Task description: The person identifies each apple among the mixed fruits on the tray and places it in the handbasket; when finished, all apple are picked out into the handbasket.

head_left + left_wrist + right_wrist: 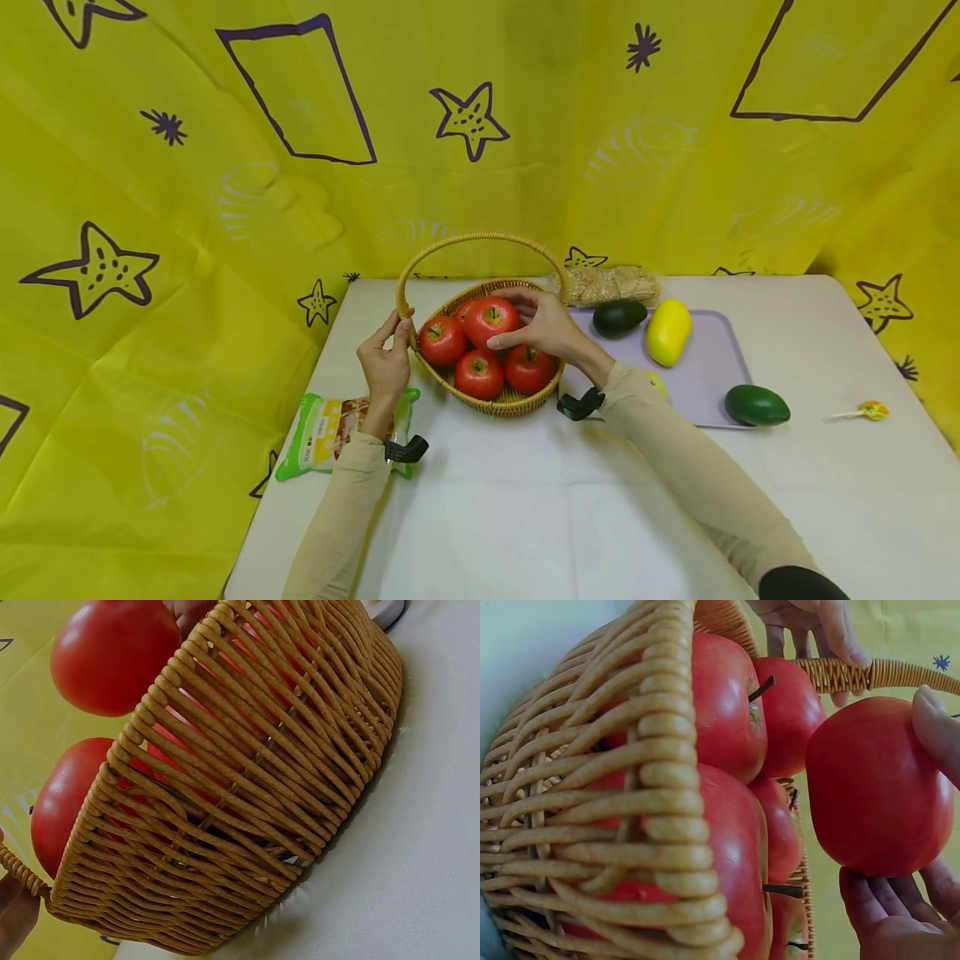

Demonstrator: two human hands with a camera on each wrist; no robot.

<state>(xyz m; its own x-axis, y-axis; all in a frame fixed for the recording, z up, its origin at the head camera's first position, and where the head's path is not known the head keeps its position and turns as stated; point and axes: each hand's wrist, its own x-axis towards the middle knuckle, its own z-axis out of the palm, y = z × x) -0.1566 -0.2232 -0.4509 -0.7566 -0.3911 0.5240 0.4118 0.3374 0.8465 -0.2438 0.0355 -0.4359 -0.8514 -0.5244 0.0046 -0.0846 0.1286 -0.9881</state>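
Note:
A wicker basket (510, 408) with a tall arched handle stands on the table and holds several red apples (480, 375). My left hand (386, 358) pinches the left foot of the basket's handle (402, 292) between thumb and fingers. Above the other fruit, my right hand (543, 325) grips one red apple (881, 787), thumb on one side and fingers on the opposite side. In the right wrist view this apple is raised out beyond the rim, apart from the rest. The left wrist view shows the woven side (247, 765) of the basket close up.
To the right lies a lilac tray (712, 350) with a dark avocado (619, 317), a yellow mango-like fruit (668, 332) and a green fruit (757, 405) at its edge. A lollipop (873, 410) is further right. Left sits a green-edged food packet (322, 433); a grainy bag (611, 285) lies behind.

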